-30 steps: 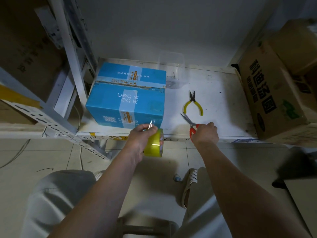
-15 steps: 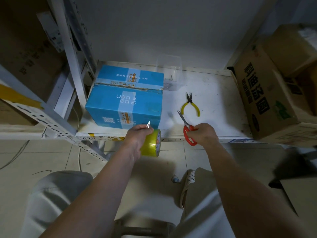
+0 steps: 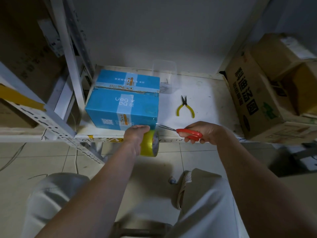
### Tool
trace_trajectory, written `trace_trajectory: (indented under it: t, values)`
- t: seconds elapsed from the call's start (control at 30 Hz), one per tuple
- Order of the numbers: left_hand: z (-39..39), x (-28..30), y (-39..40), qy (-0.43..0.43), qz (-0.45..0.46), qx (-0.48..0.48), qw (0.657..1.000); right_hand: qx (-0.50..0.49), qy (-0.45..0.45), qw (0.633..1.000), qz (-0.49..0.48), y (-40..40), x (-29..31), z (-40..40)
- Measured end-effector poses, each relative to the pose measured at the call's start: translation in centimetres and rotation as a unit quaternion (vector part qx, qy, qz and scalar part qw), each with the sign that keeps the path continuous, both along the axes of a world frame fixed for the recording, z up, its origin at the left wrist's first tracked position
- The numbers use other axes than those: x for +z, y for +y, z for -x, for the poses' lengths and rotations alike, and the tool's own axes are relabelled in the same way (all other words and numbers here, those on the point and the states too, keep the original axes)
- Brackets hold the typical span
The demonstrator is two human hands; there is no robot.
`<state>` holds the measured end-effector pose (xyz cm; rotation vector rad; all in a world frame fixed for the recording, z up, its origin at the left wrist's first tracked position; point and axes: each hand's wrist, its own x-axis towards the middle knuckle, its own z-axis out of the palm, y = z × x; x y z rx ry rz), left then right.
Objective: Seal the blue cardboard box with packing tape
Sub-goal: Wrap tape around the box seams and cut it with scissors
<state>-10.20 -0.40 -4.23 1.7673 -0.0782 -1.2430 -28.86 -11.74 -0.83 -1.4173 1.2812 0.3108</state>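
Tape is in the person's left hand [image 3: 136, 137]. It is a yellow roll of packing tape [image 3: 150, 146], and the fingers are curled round it, holding it just in front of the shelf edge. The roll sits right below the near bottom corner of the blue cardboard box [image 3: 122, 100].

The right hand [image 3: 204, 133] grips a pair of scissors [image 3: 181, 132] with red handles. Its fingers are curled round the handles. The thin metal blades point left, toward the roll and the corner of the box. The blade tips are very close to that corner, but it is too hard to tell if they touch it. The blades look a little apart.

The blue box stands on the left part of a white shelf [image 3: 205, 100]. Its top flaps are folded down, and a rough seam runs across the top. A pale band of tape goes down the middle of the box, over the top and the front side.

To the right of the box lie small pliers [image 3: 185, 109] with yellow handles, well apart from the hands. Behind them, by the wall, stands a clear plastic tub [image 3: 164, 76], close to the back corner of the box. A big brown cardboard box [image 3: 253, 100] with black letters stands at the right end of the shelf.

Below the shelf is a tiled floor [image 3: 42, 162]. The person's knees in light trousers show at the bottom.
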Motion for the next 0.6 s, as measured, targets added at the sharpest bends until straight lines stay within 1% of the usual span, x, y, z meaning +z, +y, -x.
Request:
trace_trajectory:
  t: [0.17,0.43,0.6]
  values:
    - [-0.1,-0.2,0.0,-0.006,-0.005,-0.001,1.0,0.04,0.021,0.998,0.034,-0.5,0.3,-2.3]
    - [-0.3,-0.3,0.0,-0.004,-0.004,-0.001,1.0,0.084,0.017,0.995,0.059,-0.7,0.4,-4.4]
    - [-0.5,-0.2,0.0,-0.008,-0.006,-0.008,1.0,0.112,0.043,0.989,0.087,-0.8,0.3,-5.4]
